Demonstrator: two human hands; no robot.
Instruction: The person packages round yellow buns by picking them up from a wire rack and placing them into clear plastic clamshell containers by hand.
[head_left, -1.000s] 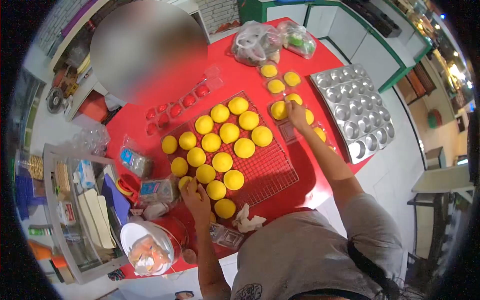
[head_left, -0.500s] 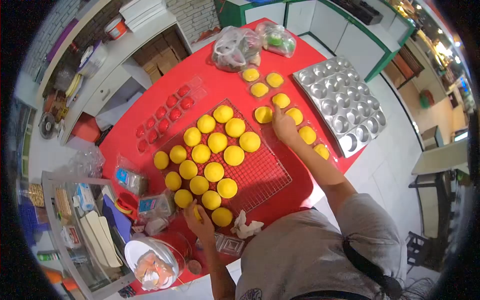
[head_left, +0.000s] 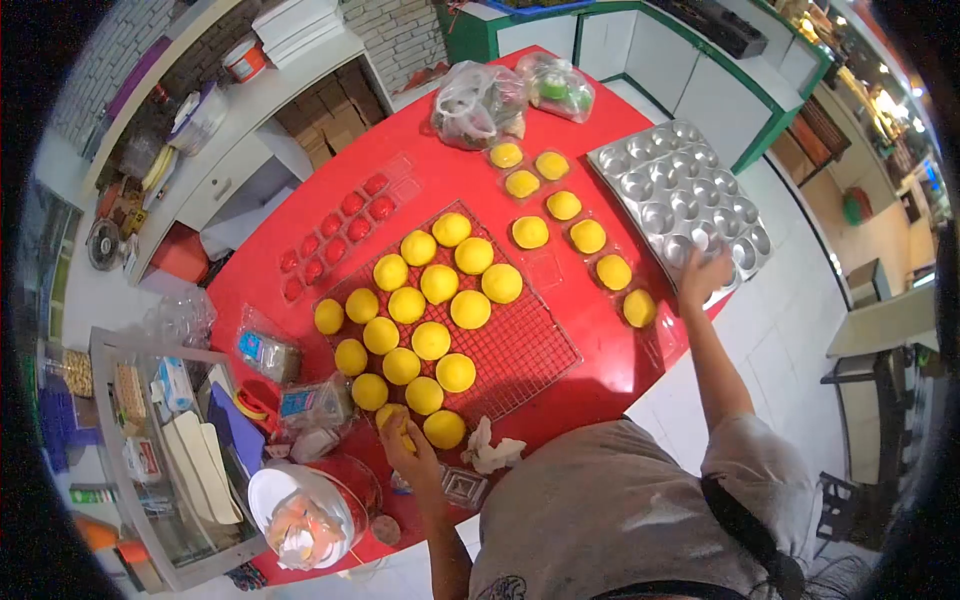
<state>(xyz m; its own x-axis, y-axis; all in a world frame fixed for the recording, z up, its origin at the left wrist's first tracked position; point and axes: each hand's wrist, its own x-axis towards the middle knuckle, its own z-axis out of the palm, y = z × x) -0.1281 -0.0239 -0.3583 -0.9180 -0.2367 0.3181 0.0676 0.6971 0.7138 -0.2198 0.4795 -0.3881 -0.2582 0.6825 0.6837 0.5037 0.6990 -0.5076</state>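
Note:
Yellow round cakes (head_left: 430, 341) stand in rows on a wire rack (head_left: 530, 345) on the red table. At the rack's near left corner my left hand (head_left: 408, 445) has its fingers closed round a yellow cake (head_left: 392, 418). My right hand (head_left: 706, 275) reaches over the near end of the metal muffin tray (head_left: 660, 185), fingers bent downward; whatever they grip is too small to make out. Between rack and tray, more yellow cakes (head_left: 587, 236) sit in clear plastic trays (head_left: 543, 268).
Red items (head_left: 358, 228) in clear packaging lie beyond the rack. Plastic bags (head_left: 478, 105) are at the far end. A white bucket (head_left: 272, 490), crumpled tissue (head_left: 492, 447), packets (head_left: 268, 356) and a glass-sided case (head_left: 112, 440) are at the near left.
My right hand has moved from the cakes in plastic trays rightward to the muffin tray. My left hand stays near the rack corner. The person across the table, seen a second ago, is out of view.

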